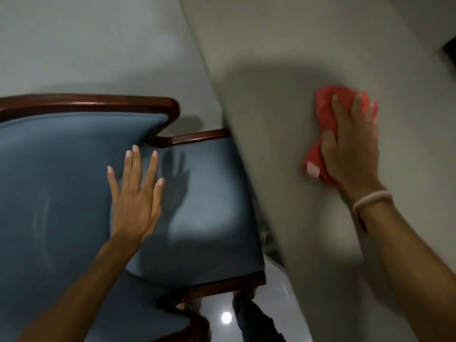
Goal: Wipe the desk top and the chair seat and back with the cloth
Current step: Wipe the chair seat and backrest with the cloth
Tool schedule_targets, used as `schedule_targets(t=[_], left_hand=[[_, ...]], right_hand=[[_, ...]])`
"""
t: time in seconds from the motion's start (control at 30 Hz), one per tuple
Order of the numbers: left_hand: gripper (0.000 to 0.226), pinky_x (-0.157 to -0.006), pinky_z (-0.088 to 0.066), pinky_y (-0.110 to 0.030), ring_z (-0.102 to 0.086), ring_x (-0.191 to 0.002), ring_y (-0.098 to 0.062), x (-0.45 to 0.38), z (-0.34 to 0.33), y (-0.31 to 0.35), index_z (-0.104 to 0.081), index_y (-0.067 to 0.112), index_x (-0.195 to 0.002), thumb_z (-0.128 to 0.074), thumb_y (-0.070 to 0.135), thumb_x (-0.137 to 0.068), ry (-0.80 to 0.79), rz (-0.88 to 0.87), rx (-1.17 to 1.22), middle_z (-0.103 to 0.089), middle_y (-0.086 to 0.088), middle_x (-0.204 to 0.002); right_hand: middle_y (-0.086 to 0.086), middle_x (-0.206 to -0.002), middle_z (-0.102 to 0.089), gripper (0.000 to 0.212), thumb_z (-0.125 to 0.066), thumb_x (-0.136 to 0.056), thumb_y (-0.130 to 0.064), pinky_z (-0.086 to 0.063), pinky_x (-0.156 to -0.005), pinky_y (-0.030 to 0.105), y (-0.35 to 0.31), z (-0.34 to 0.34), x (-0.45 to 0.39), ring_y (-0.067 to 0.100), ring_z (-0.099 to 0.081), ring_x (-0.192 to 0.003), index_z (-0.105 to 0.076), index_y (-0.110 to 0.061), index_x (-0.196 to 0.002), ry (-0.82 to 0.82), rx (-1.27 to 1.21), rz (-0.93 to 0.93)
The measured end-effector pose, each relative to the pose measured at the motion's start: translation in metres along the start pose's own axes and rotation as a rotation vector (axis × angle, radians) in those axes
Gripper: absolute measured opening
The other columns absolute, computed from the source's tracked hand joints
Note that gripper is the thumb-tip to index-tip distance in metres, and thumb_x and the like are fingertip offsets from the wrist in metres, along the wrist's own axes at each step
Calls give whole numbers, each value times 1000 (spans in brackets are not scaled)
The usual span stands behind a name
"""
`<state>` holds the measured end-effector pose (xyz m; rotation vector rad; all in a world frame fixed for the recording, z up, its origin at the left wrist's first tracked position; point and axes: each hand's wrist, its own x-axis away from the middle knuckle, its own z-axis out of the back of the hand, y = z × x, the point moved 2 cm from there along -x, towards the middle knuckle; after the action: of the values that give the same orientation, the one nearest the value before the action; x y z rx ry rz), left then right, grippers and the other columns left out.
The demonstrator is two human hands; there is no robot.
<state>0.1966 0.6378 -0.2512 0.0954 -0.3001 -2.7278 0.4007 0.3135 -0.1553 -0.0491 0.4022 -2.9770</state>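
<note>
The desk top (pixel 308 58) is the reference surface: a broad, pale grey plane filling the right of the view, bare apart from the cloth. No streak or damp trace can be made out on it, so the portion already wiped cannot be determined.

The chair (pixel 61 181) stands just beside the desk's left edge, blue upholstery in a dark wood frame, its seat corner tucked under that edge. By judgement, seat and back remain to be done, since the cloth is not on them.

The left hand (pixel 134 193) hovers over the chair seat, away from the desk, fingers spread wide and holding nothing.

The right hand (pixel 350 144) lies palm-down on the desk top, fingers flattened over the cloth, pressing rather than clenching.

The cloth (pixel 325 112), red and bunched, sits on the desk top under that hand. Assessment: desk stage in progress.
</note>
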Motion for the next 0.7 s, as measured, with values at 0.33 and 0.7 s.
schedule_targets(t=[0.33,0.7], left_hand=[[61,-124,-26,-64,-31,-155,-39,59,-58,-142,-32,7,-160,-26,36,-107,-115,46,-151,-30,-25,-167],[63,-128,-26,-54,-29,-157,-38,49,-178,-190,-26,6,-162,-26,39,-109,-11,38,-183,-27,-25,-168]], right_hand=[[18,-157,-47,60,-37,-85,-7,-31,-127,35,-169,-64,124,30,-37,-152,-58,-2,-141,194,-567,392],[20,-170,-9,73,-31,-91,-33,-6,-130,54,-124,-323,95,42,-4,-158,-22,-14,-161,-173,9,147]])
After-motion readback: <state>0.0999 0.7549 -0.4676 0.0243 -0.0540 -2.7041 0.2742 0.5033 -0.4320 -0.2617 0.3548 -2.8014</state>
